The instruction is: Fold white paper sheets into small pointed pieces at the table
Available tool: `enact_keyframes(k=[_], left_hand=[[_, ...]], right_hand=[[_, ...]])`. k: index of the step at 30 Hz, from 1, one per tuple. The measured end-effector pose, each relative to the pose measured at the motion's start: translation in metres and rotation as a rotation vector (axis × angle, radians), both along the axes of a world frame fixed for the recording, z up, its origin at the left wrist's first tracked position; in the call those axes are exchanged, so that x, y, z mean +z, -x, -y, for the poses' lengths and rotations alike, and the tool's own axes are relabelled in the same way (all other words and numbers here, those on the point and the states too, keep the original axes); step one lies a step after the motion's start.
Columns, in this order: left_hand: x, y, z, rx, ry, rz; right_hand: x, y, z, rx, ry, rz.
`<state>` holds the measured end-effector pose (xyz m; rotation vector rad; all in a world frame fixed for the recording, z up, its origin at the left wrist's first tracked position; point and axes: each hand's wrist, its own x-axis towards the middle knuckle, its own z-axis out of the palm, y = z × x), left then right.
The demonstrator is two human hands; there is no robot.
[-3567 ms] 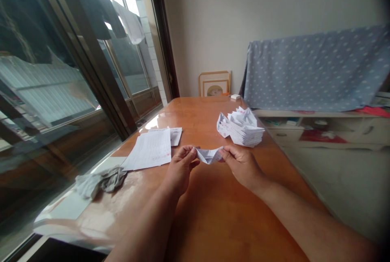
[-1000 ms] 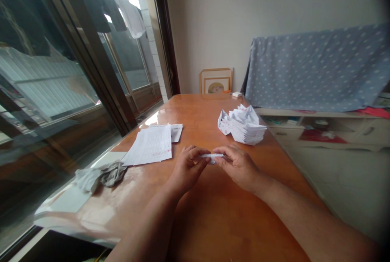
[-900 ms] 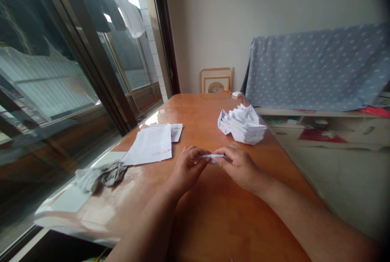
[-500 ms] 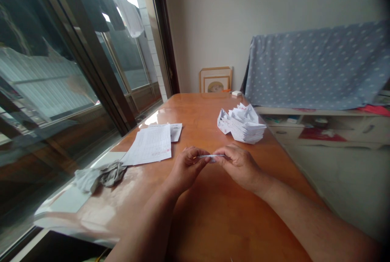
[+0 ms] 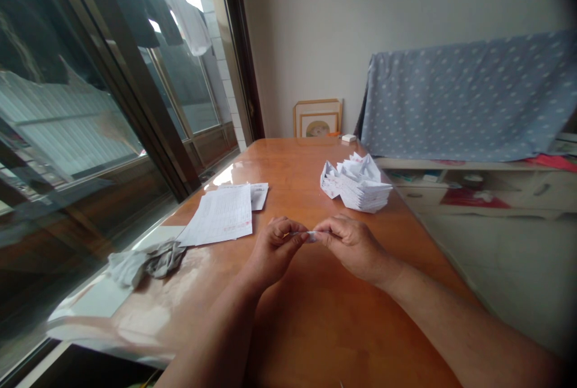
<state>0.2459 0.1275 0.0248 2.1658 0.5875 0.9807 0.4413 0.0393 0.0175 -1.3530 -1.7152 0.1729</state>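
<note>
A small folded piece of paper [image 5: 311, 236] is pinched between my two hands above the wooden table [image 5: 311, 316]. My left hand [image 5: 277, 249] grips its left end between thumb and fingers, and my right hand [image 5: 349, 243] holds the right end the same way. My fingers cover most of the paper, so its full shape is hidden. Beyond my right hand stands a stack of folded white paper pieces [image 5: 356, 183], fitted closely together. Printed paper sheets [image 5: 220, 213] lie flat beyond my left hand.
A crumpled grey cloth [image 5: 164, 258] lies at the table's left side. A small white box [image 5: 348, 138] sits at the far end. Framed pictures [image 5: 318, 117] lean on the wall. At right, a blue dotted cloth [image 5: 464, 99] hangs above a low cabinet [image 5: 541, 189].
Both hands keep their pinch on the folded paper. Less of the paper shows between my fingers now, and its visible part looks slightly turned. The view has shifted very little.
</note>
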Motion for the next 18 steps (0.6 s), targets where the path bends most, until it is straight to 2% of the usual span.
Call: enact_keyframes(k=[7, 18], left_hand=[[0.002, -0.001, 0.003, 0.005, 0.007, -0.014], [-0.001, -0.001, 0.001, 0.037, -0.055, -0.049]], right_hand=[[0.005, 0.003, 0.001, 0.009, -0.005, 0.015], [-0.007, 0.003, -0.004, -0.013, 0.022, -0.022]])
